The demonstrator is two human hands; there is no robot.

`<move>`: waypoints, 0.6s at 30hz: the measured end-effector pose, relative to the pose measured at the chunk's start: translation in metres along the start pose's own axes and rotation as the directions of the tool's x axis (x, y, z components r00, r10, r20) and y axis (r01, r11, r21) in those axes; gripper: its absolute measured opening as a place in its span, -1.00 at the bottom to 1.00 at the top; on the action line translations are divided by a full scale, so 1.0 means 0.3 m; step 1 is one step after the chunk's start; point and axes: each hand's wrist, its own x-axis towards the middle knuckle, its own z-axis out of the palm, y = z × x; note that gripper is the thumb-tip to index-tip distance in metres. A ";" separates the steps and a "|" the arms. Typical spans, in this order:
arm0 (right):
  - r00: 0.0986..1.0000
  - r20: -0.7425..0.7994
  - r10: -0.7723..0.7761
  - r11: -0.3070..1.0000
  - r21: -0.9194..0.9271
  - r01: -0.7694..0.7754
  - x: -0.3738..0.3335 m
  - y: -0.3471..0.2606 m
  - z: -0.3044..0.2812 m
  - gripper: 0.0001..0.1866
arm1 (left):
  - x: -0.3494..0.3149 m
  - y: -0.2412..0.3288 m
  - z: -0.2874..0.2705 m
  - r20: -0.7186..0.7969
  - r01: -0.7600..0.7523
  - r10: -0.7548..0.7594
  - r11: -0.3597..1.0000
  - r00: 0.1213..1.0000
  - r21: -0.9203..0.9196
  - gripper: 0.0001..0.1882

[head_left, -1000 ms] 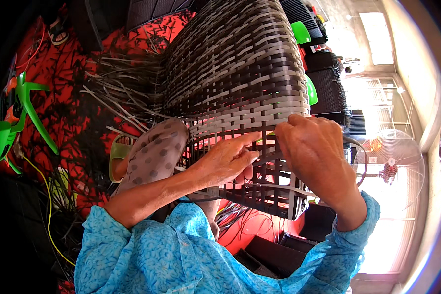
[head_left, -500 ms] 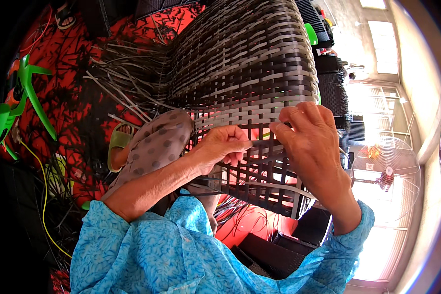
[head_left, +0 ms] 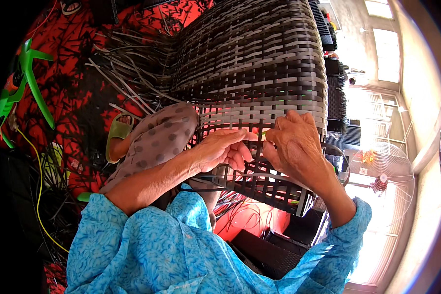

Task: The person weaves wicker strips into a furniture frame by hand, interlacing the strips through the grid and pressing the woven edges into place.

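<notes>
A woven wicker piece of flat dark brown and grey plastic strips point(head_left: 250, 63) stands before me, its weave dense at the top and loose lower down. My left hand point(head_left: 224, 148) is at the loose part, thumb and index finger stretched toward a gap, the other fingers loosely bent and apart. Close to its right, my right hand point(head_left: 299, 144) lies against the weave with its fingers curled in a pinch. A strip seems to be between those fingertips, but the hand mostly hides it. Below the hands, a grey strip point(head_left: 274, 177) runs across open dark uprights.
Long loose strip ends point(head_left: 125, 73) fan out left of the weave. Dark scraps litter the red floor point(head_left: 59, 93). At far left stands a green plastic frame point(head_left: 36, 90) near a yellow cable point(head_left: 40, 196). Dark woven pieces point(head_left: 264, 255) lie lower right; a fan point(head_left: 382, 179) stands beyond.
My left fingers have loosened from a pinch on a dark strip and straightened. My right hand's fingers have curled in closer to the weave. The whole view has shifted slightly.
</notes>
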 end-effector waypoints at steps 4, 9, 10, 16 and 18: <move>0.999 -0.011 -0.040 0.999 -0.036 0.039 0.005 0.006 0.011 -0.90 | 0.007 0.037 0.029 0.012 0.080 -0.085 0.968 0.996 0.236 -0.55; 0.998 0.065 -0.012 0.993 -0.118 0.020 0.026 -0.007 0.026 -0.89 | 0.039 0.041 0.043 0.002 0.098 -0.106 0.924 0.994 0.370 -0.41; 0.996 0.089 0.013 0.992 -0.128 -0.002 0.030 -0.007 0.029 -0.88 | 0.037 0.046 0.039 -0.003 0.097 -0.103 0.925 0.995 0.367 -0.41; 0.997 0.058 0.047 0.993 -0.113 -0.040 0.031 -0.009 0.024 -0.87 | 0.035 0.054 0.033 0.036 0.093 -0.111 0.940 0.993 0.328 -0.42; 0.997 0.068 0.046 0.986 -0.163 -0.034 0.030 -0.003 0.036 -0.87 | 0.039 0.060 0.040 0.009 0.096 -0.109 0.909 0.994 0.405 -0.51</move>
